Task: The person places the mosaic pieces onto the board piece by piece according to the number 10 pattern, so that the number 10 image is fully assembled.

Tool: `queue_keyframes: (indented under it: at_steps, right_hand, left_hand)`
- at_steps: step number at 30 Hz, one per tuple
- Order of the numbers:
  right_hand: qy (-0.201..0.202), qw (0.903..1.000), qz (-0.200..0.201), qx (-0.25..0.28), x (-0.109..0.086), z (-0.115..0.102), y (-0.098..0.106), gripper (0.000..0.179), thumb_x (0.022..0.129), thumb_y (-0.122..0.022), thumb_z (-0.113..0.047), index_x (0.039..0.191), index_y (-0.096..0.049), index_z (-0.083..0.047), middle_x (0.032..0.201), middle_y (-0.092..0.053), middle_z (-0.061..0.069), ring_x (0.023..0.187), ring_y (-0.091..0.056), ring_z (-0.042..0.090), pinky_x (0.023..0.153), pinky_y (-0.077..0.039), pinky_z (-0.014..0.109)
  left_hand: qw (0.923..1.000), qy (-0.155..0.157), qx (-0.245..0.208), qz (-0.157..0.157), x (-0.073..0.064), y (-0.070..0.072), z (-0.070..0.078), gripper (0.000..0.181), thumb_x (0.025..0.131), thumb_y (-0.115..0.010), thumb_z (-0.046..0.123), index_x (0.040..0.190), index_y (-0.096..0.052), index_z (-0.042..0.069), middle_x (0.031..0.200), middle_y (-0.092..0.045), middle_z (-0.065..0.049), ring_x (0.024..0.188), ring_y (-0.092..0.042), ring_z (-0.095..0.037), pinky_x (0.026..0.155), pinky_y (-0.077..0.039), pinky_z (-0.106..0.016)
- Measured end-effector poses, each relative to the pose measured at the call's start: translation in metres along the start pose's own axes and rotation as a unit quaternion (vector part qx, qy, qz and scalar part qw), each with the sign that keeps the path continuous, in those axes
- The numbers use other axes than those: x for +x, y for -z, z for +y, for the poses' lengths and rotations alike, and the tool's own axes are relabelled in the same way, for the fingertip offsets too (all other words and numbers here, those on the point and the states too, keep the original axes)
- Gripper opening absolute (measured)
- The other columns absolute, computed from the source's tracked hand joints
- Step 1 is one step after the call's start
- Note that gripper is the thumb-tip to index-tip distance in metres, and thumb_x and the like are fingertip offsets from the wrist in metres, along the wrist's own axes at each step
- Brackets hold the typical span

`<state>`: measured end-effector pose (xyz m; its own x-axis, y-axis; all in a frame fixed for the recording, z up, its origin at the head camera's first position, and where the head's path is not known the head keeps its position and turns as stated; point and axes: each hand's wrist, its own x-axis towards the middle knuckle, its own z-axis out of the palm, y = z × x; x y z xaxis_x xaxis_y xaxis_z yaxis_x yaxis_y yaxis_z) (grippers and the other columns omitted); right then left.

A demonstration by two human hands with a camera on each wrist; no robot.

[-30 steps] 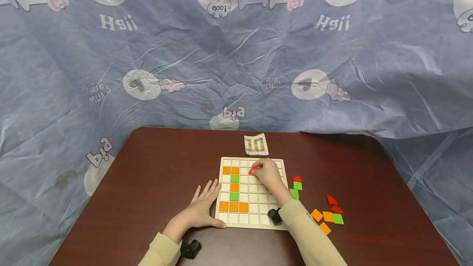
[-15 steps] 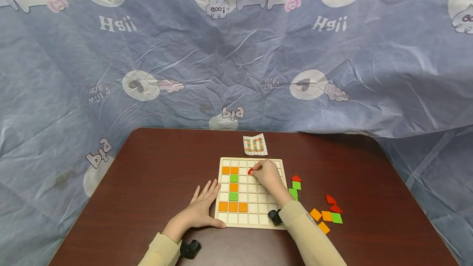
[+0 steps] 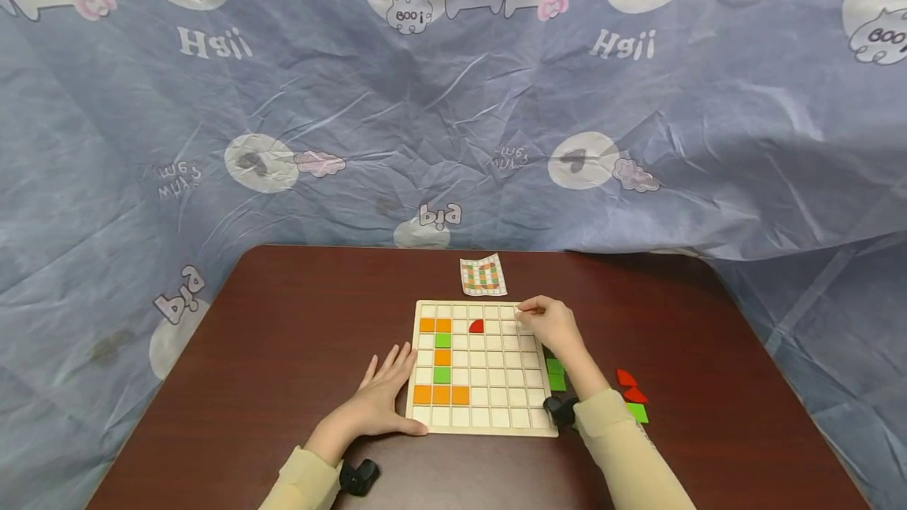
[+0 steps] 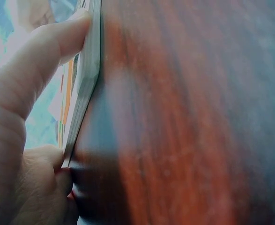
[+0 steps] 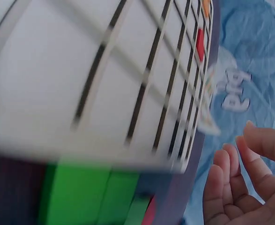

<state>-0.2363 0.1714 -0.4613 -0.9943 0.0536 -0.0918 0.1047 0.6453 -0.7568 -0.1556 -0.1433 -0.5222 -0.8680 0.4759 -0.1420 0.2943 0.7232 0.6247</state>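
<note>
A square cream grid board [image 3: 513, 396] lies on the table with orange squares [image 3: 442, 395] and green squares [image 3: 442, 341] in its left columns. One red quarter-circle piece [image 3: 477, 327] sits in a cell of the second row from the far side. My left hand [image 3: 379, 404] is spread at the board's left side, fingertips at that edge; in the left wrist view the thumb [image 4: 48, 51] touches the board's near corner. Over the far right corner is my right hand [image 3: 556, 329], fingers loosely bent; the right wrist view shows nothing between its fingertips.
Loose green squares [image 3: 556, 375] lie along the board's right edge. Farther right are red pieces [image 3: 627, 378] and another green square [image 3: 638, 413], partly behind the right sleeve [image 3: 623, 439]. A small patterned paper [image 3: 483, 275] lies beyond the board. A blue printed cloth [image 3: 425, 101] hangs behind the table.
My right hand has let go of the red quarter-circle piece, which stays in its cell, and has moved right to the board's far corner. The left hand stays at the board's edge.
</note>
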Motion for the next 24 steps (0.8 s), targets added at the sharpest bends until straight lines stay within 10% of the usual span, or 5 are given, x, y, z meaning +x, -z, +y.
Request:
queue_keyframes:
  at_steps: [24]
  right_hand:
    - [0.005, 0.9973, -0.016, -0.071, -0.029, 0.069, 0.038, 0.019, 0.084, -0.076, -0.012, 0.100, -0.072, -0.002, 0.097, -0.069, 0.011, 0.086, -0.063, 0.022, 0.070, -0.050, 0.030]
  left_hand:
    - [1.0000, 0.003, -0.007, -0.002, 0.000, 0.000, 0.000, 0.123, 0.070, -0.084, 0.054, 0.159, -0.012, 0.008, 0.167, -0.005, -0.011, 0.154, -0.001, -0.032, 0.120, 0.004, -0.060]
